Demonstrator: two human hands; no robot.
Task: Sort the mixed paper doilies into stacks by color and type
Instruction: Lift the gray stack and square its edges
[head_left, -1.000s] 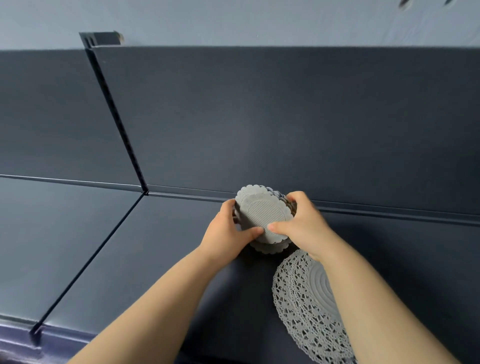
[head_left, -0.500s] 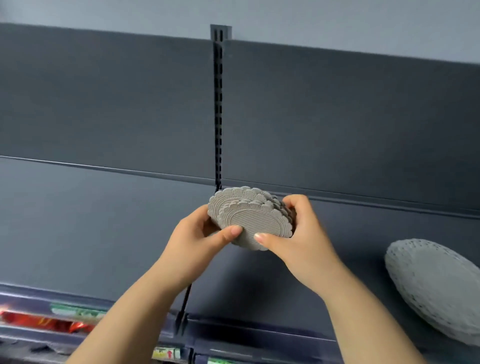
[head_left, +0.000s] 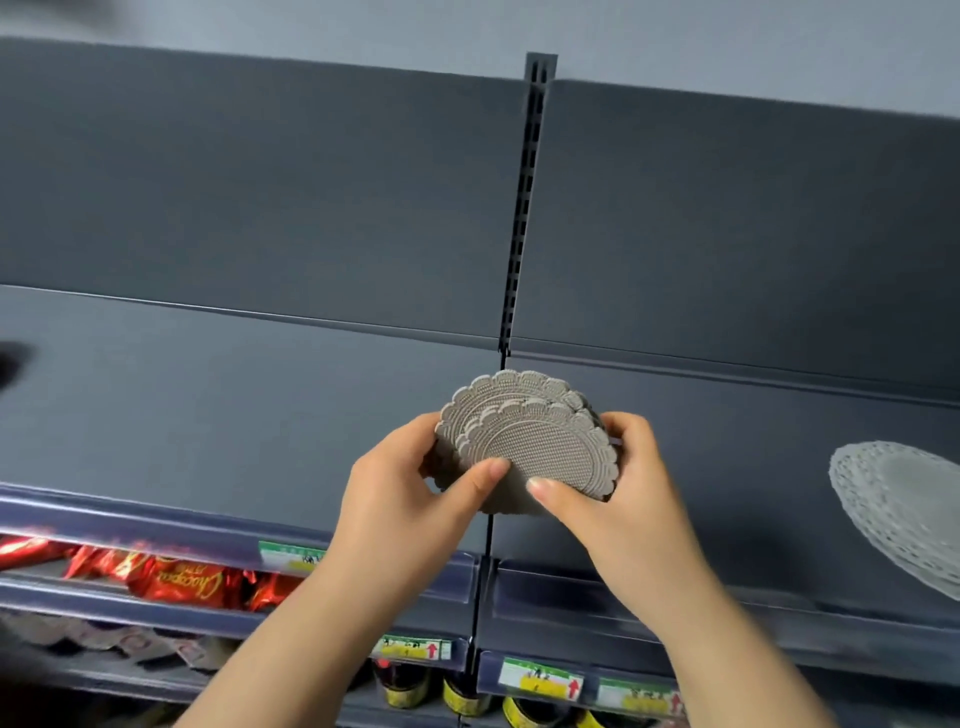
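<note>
A: Where is the small stack of grey-brown, scalloped, embossed paper doilies (head_left: 530, 441) found?
B: It is held at the centre of the frame, over the dark grey metal shelf (head_left: 208, 415) and below the black slotted upright (head_left: 521, 208). Its sheets are fanned slightly.
A: How is the grip set?
B: The stack is pinched by 2 hands. The left hand (head_left: 405, 504) is curled round its left edge and the right hand (head_left: 628, 499) round its right edge, with both thumbs pressed on the front sheet.
A: What else is shown?
B: A large white lace paper doily (head_left: 904, 509) is laid on the shelf at the right edge, well apart. Red foil packets (head_left: 171, 577) are seen at the lower left.
</note>
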